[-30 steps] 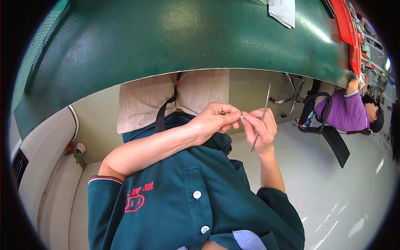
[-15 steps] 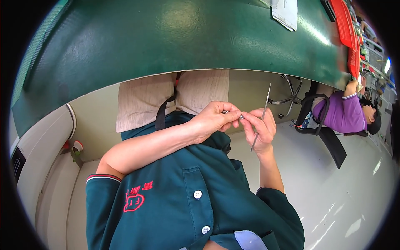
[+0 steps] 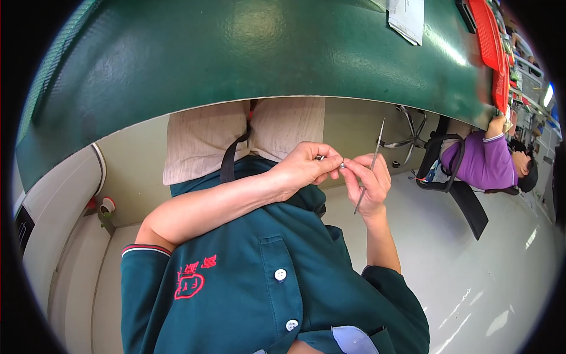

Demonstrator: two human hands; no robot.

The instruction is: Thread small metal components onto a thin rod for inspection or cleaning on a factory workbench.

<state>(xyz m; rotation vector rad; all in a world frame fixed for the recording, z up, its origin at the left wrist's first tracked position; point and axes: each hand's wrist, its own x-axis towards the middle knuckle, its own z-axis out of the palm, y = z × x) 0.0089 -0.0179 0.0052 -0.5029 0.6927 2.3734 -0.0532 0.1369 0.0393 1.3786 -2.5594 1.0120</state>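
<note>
My left hand and my right hand meet above my lap, just below the edge of the green table. Between the fingertips of both hands sits a tiny silvery part. My right hand also holds long thin metal tweezers, which stick up past the fingers. My left fingers pinch the small part from the left side. What kind of part it is cannot be made out.
A white paper lies on the table at the far right, next to a red tray. A person in a purple shirt sits on a black chair at the right. A white cabinet stands at my left.
Both hands stay together at the same spot; the fingers have shifted slightly around the small part. The view has tilted a little.
</note>
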